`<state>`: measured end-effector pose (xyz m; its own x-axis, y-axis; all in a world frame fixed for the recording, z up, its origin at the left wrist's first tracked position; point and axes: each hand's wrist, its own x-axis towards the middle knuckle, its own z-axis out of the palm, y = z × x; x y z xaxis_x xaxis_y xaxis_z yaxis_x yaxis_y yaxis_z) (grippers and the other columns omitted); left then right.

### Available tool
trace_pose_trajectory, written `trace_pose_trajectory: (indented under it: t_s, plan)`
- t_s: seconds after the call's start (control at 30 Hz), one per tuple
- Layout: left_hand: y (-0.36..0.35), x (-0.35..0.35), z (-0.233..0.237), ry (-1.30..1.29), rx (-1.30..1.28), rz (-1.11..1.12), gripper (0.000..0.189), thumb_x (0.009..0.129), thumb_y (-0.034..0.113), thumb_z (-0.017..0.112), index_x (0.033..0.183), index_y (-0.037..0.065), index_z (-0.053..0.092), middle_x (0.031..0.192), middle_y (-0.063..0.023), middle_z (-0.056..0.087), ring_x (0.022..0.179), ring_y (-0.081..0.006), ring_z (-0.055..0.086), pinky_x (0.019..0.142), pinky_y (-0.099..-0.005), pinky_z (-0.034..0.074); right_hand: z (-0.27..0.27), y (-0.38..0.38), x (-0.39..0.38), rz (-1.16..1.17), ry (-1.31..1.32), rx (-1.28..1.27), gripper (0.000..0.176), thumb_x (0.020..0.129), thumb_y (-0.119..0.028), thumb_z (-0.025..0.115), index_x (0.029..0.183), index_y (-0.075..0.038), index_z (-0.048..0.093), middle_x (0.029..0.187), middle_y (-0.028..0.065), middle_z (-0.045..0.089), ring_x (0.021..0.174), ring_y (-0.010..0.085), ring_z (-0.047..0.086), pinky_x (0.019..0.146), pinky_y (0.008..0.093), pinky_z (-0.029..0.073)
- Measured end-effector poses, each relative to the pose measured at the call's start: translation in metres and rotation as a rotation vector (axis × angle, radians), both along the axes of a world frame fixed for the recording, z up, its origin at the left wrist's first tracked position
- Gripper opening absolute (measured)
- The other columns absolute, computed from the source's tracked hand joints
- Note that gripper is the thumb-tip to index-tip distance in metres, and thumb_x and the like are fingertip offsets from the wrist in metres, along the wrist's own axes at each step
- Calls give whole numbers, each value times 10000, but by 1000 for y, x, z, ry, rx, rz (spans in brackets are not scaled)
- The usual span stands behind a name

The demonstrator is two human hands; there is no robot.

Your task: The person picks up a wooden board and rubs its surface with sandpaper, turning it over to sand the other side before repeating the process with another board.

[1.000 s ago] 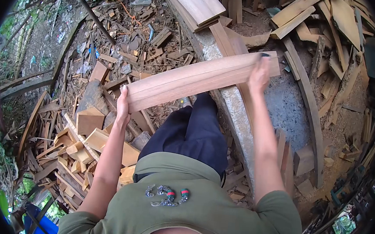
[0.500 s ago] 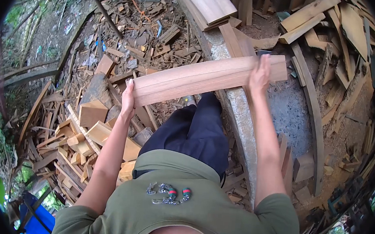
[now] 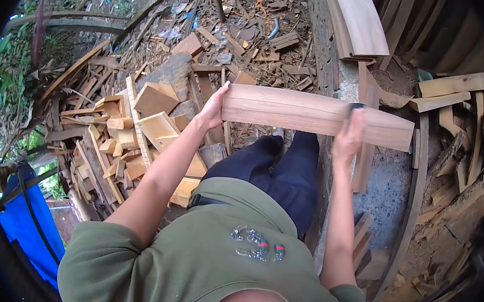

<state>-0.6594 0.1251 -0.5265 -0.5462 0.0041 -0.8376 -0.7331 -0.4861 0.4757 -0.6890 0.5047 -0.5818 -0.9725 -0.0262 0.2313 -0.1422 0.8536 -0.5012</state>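
Note:
A pale curved wooden plank [image 3: 291, 109] spans the space in front of my body, above my legs. My left hand [image 3: 214, 107] grips its left end, thumb at the top edge. Over the right half of the plank is my right hand [image 3: 349, 138], its fingers blurred by motion. A small dark block [image 3: 356, 107] shows at those fingertips, against the plank's upper face; most of it is hidden by the hand. A dark grain line or crack runs along the plank's face.
Stacked curved boards [image 3: 359, 23] rest on a low concrete wall [image 3: 349, 74] at the upper right. Wood offcuts [image 3: 157, 97] lie heaped at the left. More scrap boards [image 3: 454, 89] lie at the right, near a grey concrete patch [image 3: 389, 184]. A blue sheet [image 3: 32, 213] hangs lower left.
My right hand has slid leftward along the plank, away from its right end, with the dark block. The view has turned, and the plank's right end now sits lower. My left hand keeps its grip.

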Motion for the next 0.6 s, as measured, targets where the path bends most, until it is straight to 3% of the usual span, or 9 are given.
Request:
trace_pose_trajectory:
  t_s: [0.03,0.1,0.17,0.23,0.3,0.33,0.4,0.47,0.6]
  plan:
    - [1,4,-1,-2,4,7,627,941,572,423,1312,70,483,1270,-106,571,1160,-238,555,1015,-427,410,22,-22,11,49,-59,21,428,965,-104,466,1386,-31,440,1444,153,422,1350,300,384,1144,413,261]
    - [2,4,-3,6,53,45,665,937,595,408,1334,65,471,1287,-109,563,1187,-249,538,1028,-442,397,29,-12,15,231,-163,42,527,908,-47,496,1423,-45,386,1465,146,394,1373,296,350,1162,400,250]
    - [1,7,-6,22,57,47,687,933,609,400,1344,61,461,1294,-112,560,1193,-255,535,1030,-447,394,22,22,5,239,-135,67,501,924,-44,472,1419,-49,393,1463,155,392,1369,299,354,1166,394,247]
    - [2,11,-7,32,70,42,710,929,623,393,1355,57,452,1301,-115,556,1199,-260,532,1032,-453,391,7,51,-3,103,-115,66,463,942,-73,467,1399,-24,412,1452,172,401,1359,306,367,1164,395,251]
    - [2,10,2,43,160,52,727,925,634,391,1360,54,447,1322,-121,541,1210,-262,523,1031,-452,392,-18,69,-9,-316,-89,51,436,951,-95,467,1372,12,432,1428,188,427,1351,313,377,1157,397,259]
    - [3,9,4,35,145,62,729,928,632,385,1357,46,449,1315,-125,546,1208,-267,526,1029,-450,395,-10,47,-11,-388,-88,40,425,951,-107,470,1350,38,451,1409,206,444,1347,323,382,1144,406,270]
    - [3,9,2,46,140,66,723,931,628,382,1352,45,455,1310,-125,551,1203,-266,530,1026,-450,398,3,-9,-3,-209,-1,11,425,930,-81,481,1337,41,466,1398,221,452,1343,336,385,1137,414,275]
    - [5,8,5,75,111,48,705,936,618,379,1348,51,458,1297,-118,561,1191,-254,542,1018,-449,406,26,-74,9,40,9,-61,525,818,18,499,1341,35,460,1388,229,459,1338,350,389,1143,431,262]
    - [0,7,-4,97,150,48,686,940,610,378,1352,67,455,1291,-110,565,1186,-244,546,1016,-447,408,56,-143,35,459,-33,-88,588,740,20,525,1327,9,482,1374,199,481,1300,334,439,1115,418,320]
